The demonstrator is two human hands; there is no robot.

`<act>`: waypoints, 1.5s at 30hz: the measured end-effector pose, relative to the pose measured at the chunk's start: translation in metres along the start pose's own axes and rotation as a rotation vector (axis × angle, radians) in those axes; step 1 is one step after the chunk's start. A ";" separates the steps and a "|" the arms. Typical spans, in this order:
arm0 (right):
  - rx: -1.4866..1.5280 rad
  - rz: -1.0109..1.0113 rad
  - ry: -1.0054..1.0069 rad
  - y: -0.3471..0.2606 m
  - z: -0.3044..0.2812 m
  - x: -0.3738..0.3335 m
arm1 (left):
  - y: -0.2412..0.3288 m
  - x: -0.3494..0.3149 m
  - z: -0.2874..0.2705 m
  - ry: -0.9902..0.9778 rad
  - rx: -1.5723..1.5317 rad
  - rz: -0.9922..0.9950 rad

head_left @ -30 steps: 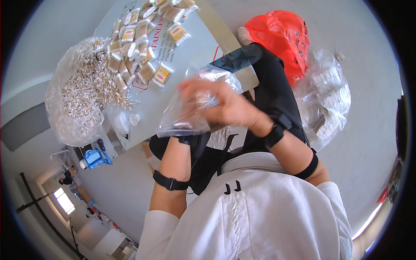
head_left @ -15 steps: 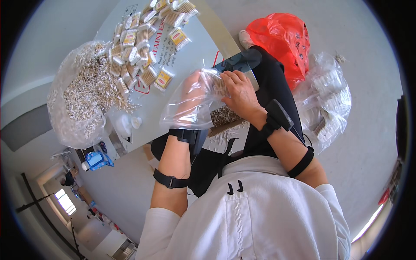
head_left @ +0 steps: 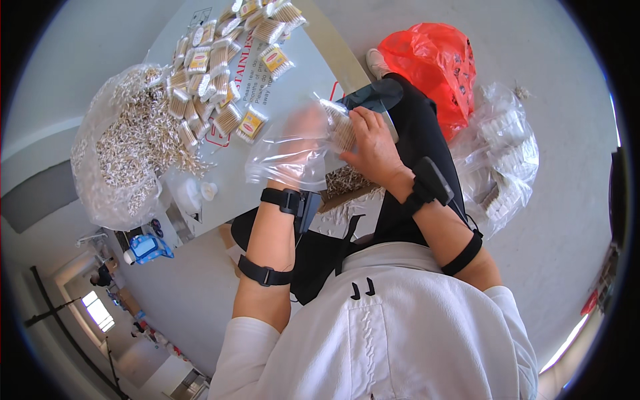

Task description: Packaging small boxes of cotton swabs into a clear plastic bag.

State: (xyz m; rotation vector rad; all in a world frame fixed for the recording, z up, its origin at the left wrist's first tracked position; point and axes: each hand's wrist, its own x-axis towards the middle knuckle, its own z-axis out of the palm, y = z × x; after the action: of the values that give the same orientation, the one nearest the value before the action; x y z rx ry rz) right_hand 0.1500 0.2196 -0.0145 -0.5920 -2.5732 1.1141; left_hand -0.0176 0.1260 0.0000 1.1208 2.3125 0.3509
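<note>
A bundle of cotton swabs (head_left: 343, 132) lies between my hands over the table's near edge, partly covered by clear plastic. My right hand (head_left: 377, 143) is closed against its right side, fingers bent over it and thumb low. My left hand (head_left: 305, 130) is inside a clear plastic bag (head_left: 277, 157), its back toward the bundle's left side. Plastic glare and motion blur hide its fingers. The bag's loose mouth hangs around the left wrist. Loose swabs (head_left: 347, 180) lie in a box below my hands.
Several packed swab bundles (head_left: 220, 80) are heaped on the table (head_left: 293, 87). Left of them bulges a clear sack (head_left: 87, 157) of loose swabs. On the floor at right are a red plastic bag (head_left: 427, 67) and a clear bag of white packs (head_left: 503, 160). A blue-and-white pack (head_left: 149, 248) sits at lower left.
My left forearm has drawn slightly back, and the bag's mouth has shifted up, baring more wrist. The swab bundle and my right hand have moved slightly right.
</note>
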 end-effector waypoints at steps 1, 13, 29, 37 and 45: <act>0.000 0.035 0.002 0.001 -0.003 0.001 | 0.004 0.000 -0.001 -0.003 -0.003 0.003; 0.047 0.063 0.079 -0.002 -0.019 0.009 | 0.003 -0.042 -0.023 0.271 -0.010 0.291; -0.353 -0.500 -0.183 -0.108 -0.081 0.018 | 0.064 -0.109 -0.086 0.666 0.396 0.072; -0.283 -0.417 -0.265 -0.101 -0.078 0.069 | 0.030 -0.065 -0.053 0.709 -0.593 0.116; -0.539 -0.491 -0.635 -0.057 -0.056 0.113 | 0.049 -0.050 -0.100 0.443 -0.824 0.286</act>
State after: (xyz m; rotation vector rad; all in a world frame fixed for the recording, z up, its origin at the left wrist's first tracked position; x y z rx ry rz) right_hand 0.0584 0.2730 0.0748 0.3743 -3.3109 0.4761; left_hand -0.0175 0.1178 0.1215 0.9780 1.9716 1.6199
